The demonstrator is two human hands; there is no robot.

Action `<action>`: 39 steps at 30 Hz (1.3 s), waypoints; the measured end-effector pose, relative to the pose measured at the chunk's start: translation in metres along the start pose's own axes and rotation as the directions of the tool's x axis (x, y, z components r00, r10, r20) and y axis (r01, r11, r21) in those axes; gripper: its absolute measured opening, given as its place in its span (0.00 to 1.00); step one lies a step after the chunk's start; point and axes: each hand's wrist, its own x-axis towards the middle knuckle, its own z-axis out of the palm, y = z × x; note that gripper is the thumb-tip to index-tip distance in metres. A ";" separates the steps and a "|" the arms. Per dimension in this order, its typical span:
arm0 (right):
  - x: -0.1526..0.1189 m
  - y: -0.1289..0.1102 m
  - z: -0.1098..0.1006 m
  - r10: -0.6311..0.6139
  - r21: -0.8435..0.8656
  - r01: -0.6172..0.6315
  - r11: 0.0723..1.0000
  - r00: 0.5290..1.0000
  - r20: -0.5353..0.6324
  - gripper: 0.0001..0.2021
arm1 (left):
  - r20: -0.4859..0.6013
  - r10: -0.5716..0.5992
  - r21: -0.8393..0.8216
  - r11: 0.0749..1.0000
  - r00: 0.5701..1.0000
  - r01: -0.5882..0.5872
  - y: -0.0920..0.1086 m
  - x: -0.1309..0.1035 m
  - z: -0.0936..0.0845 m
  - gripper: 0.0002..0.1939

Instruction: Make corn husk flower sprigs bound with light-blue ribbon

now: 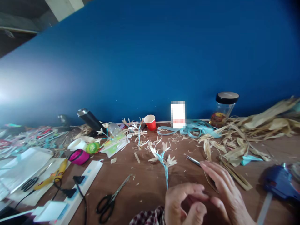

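Note:
A flower stem (pixel 166 168) wrapped in light blue, with several pale husk blossoms at its top, rises just beyond my left hand (pixel 184 203). The stem's lower end disappears at that hand, whose fingers are curled; whether it holds the stem is hidden. To its right, my right hand (pixel 226 190) has its fingers extended and nothing visible in it. Its fingertips lie beside a thin metal tool (pixel 193 160) on the brown table (pixel 131 200). Black-handled scissors (pixel 112 198) rest left of my left hand.
A white power strip (pixel 82 190) with plugs and cables is at left. Behind are a red cup (pixel 150 122), blue ribbon (pixel 199 127) and a lidded jar (pixel 222 109). Dried husks (pixel 262 120) and a blue glue gun (pixel 280 181) occupy the right.

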 end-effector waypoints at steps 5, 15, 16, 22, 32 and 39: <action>0.001 -0.011 0.007 0.039 -0.029 -0.041 0.999 0.997 -0.064 0.21 | -0.187 0.079 0.278 0.960 0.979 -0.024 0.025 0.049 -0.067 0.12; 0.009 -0.005 0.004 -0.043 -0.071 0.035 0.997 0.992 -0.117 0.20 | -0.256 -0.194 0.812 0.488 0.947 0.319 -0.048 0.183 -0.171 0.13; 0.009 -0.005 0.004 -0.044 -0.072 0.036 0.997 0.992 -0.117 0.20 | -0.261 -0.215 0.812 0.478 0.941 0.335 -0.054 0.188 -0.169 0.11; 0.009 -0.008 0.003 -0.073 -0.077 0.066 0.995 0.992 -0.098 0.19 | -0.337 -0.263 0.751 0.504 0.904 0.427 -0.070 0.193 -0.164 0.05; 0.009 -0.004 0.007 -0.056 -0.072 0.050 0.996 0.995 -0.082 0.19 | -0.534 -0.226 0.351 0.817 0.815 0.457 -0.044 0.185 -0.195 0.08; 0.009 -0.001 0.009 -0.082 -0.100 0.074 0.992 0.993 -0.080 0.18 | -0.552 -0.059 0.171 0.968 0.831 0.183 -0.011 0.236 -0.171 0.15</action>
